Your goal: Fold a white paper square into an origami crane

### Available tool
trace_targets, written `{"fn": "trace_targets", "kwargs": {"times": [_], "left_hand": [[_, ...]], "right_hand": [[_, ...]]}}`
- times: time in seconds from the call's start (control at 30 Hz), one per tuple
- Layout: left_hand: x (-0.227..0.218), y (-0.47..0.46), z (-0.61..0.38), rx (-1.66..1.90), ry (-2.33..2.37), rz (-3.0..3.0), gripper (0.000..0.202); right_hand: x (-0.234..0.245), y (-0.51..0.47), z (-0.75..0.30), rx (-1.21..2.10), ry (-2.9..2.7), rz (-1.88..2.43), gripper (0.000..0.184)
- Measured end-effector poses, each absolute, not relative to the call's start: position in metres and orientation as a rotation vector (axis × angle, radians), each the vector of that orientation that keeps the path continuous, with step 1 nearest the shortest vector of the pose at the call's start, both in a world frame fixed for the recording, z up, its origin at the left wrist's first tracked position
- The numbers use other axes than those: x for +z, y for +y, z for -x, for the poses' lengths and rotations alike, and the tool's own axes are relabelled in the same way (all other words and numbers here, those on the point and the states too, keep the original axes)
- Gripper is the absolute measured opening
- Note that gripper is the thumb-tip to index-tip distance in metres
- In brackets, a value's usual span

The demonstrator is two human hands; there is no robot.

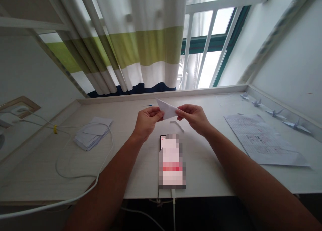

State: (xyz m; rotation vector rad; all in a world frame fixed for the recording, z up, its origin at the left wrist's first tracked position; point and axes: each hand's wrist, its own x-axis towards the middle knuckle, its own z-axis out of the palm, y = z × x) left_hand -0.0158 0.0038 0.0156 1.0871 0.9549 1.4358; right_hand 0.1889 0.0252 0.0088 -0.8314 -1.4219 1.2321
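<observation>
A small folded sheet of white paper (168, 111) is held up over the desk between my two hands. My left hand (148, 120) pinches its lower left edge between thumb and fingers. At its right corner, my right hand (193, 117) grips it the same way. The paper comes to a point at the upper left. Below it on the desk lie a thin, curved white strip (178, 125) and a phone (172, 162), its screen lit and blurred out. A white cable (173, 200) runs from the phone's lower end over the desk edge.
Stacked white paper pieces (93, 132) lie at the left, crossed by a looping white cable (112, 140). Printed sheets (264, 138) lie at the right. Several folded paper cranes (275, 113) line the right edge. A small blue-and-white item (150, 105) rests behind my left hand.
</observation>
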Motion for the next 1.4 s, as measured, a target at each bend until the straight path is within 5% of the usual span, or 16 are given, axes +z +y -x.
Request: {"fn": "trace_targets", "kwargs": {"times": [0.93,1.4], "left_hand": [[0.015,0.001,0.016,1.225,0.994,-1.122,0.041],[0.011,0.009,0.024,1.552,0.920,-1.135,0.042]], "right_hand": [[0.007,0.028,-0.192,1.208,-1.378,0.783,0.031],[0.010,0.026,-0.188,1.205,-1.401,0.795,0.031]]}}
